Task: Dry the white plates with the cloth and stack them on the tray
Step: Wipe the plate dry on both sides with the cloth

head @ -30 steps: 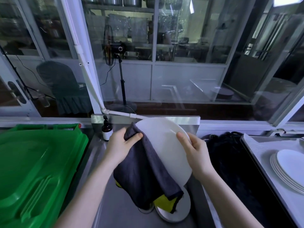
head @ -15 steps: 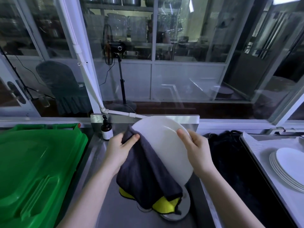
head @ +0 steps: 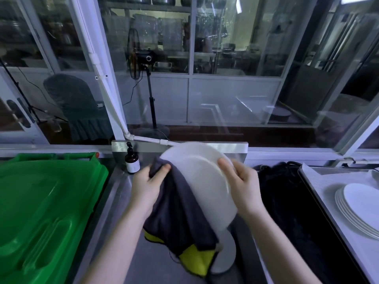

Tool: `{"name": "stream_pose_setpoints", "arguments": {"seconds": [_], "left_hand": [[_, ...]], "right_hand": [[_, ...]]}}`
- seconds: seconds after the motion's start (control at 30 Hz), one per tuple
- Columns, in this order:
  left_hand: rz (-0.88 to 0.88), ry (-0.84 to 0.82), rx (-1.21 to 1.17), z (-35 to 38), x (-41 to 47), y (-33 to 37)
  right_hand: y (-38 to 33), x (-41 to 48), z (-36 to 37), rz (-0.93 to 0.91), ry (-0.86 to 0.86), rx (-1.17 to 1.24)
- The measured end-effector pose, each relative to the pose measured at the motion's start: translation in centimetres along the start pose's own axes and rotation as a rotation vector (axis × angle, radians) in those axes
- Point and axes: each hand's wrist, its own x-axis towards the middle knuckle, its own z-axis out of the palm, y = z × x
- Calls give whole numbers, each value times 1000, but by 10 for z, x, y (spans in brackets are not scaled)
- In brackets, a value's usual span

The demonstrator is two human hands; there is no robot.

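I hold a white plate (head: 202, 181) tilted on edge above the steel sink. My right hand (head: 240, 181) grips its right rim, thumb on the face. My left hand (head: 148, 181) presses a dark grey cloth with a yellow underside (head: 180, 214) against the plate's left side; the cloth hangs down over the sink. Below, another white plate (head: 225, 257) lies partly hidden under the cloth. A stack of several white plates (head: 361, 208) rests on the tray (head: 320, 181) at the right.
A green plastic bin lid (head: 45, 203) fills the left side. A brown pump bottle (head: 132, 160) stands at the sink's back left corner. Black fabric (head: 287, 197) lies between the sink and the tray. Glass windows rise behind the counter.
The plate has turned in my hands and tipped slightly, and my left hand has slid the cloth lower along its left edge. The right hand has shifted along the rim.
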Motion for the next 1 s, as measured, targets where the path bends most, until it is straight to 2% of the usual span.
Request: {"name": "stream_pose_setpoints", "arguments": {"seconds": [0.07, 0.1, 0.13, 0.2, 0.3, 0.37, 0.43, 0.47, 0.53, 0.6, 0.73, 0.8, 0.9, 1.0], "left_hand": [[-186, 140, -157, 8, -9, -11], [-237, 175, -180, 10, -10, -15], [-256, 183, -174, 9, -10, -17], [-218, 165, -128, 1, -6, -14], [18, 103, 87, -11, 2, -2], [203, -20, 305, -9, 4, 9], [306, -167, 363, -1, 3, 18], [319, -216, 354, 2, 4, 21], [304, -256, 307, 2, 4, 22], [282, -238, 302, -2, 3, 17], [103, -27, 198, -9, -6, -4], [40, -13, 176, -13, -7, -8], [61, -105, 261, -16, 4, -3], [161, -340, 381, -8, 11, 13]], "right_hand": [[5, -14, 19, 111, 256, 143], [11, -20, 26, 171, 303, 176], [16, -24, 29, 212, 278, 196], [21, -23, 21, 234, 100, 198], [15, 4, -2, 120, -163, 102], [1, 26, -5, -7, -324, -88], [-12, 39, 4, -166, -491, -344], [-15, 41, 9, -243, -520, -439], [-15, 40, 12, -355, -498, -501], [-11, 36, 9, -363, -453, -482], [5, 26, 2, -124, -183, -290], [12, 18, 2, -36, -84, -203], [16, 18, 2, -37, -140, -255], [10, 22, 8, -198, -336, -448]]}}
